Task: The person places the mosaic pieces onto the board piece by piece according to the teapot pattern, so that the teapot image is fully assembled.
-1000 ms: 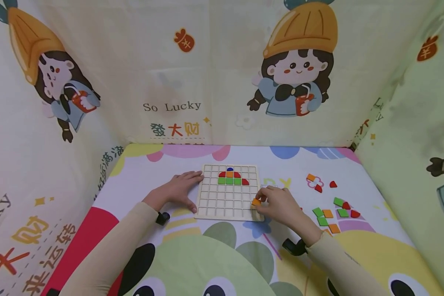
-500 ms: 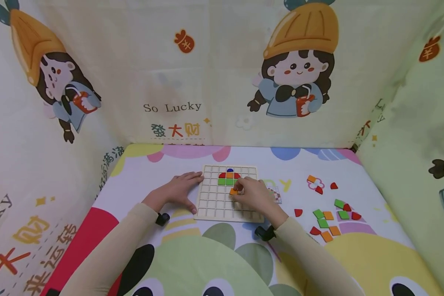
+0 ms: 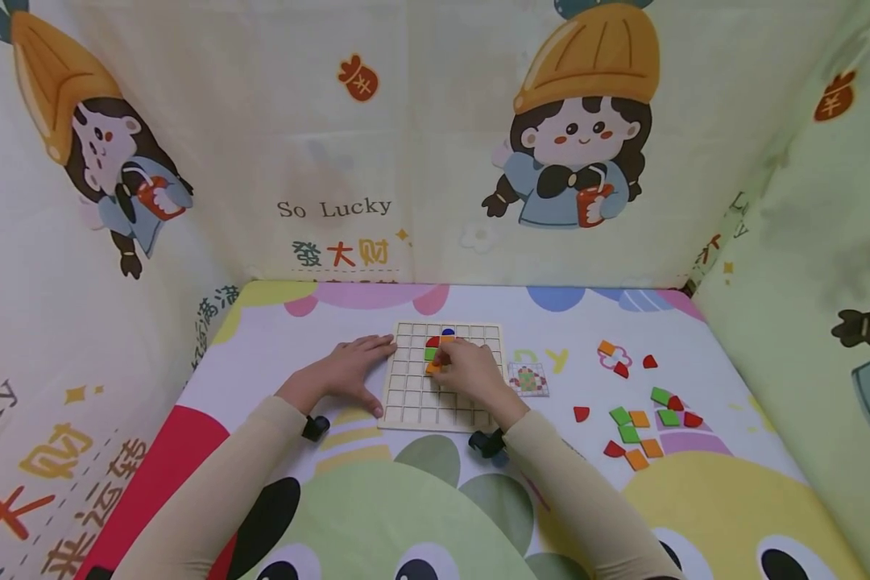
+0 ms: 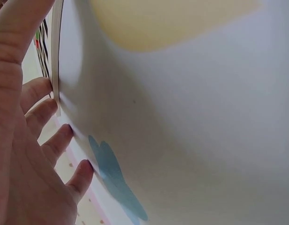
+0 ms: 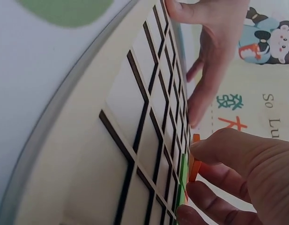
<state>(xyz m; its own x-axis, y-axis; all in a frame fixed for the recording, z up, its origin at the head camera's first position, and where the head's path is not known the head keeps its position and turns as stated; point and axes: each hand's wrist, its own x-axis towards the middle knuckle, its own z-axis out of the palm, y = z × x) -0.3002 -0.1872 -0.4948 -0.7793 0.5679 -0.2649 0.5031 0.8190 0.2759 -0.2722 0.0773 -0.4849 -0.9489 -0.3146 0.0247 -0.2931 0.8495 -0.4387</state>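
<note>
A pale grid board lies on the table. My right hand reaches over it and pinches an orange square tile between thumb and fingers, just below a green tile. In the right wrist view the orange tile is tipped on edge, close over the grid. Above the green one sit a red quarter-round tile, another orange square and a blue tile; my right hand hides the others. My left hand lies with fingers spread, its fingertips and thumb touching the board's left edge.
A small printed card with a coloured pattern lies right of the board. Farther right are scattered loose green tiles, orange tiles and red tiles. Printed cloth walls stand behind and beside the table.
My right hand has carried the orange tile left from the board's lower right edge to a spot below the green tiles. My left hand has stayed in place.
</note>
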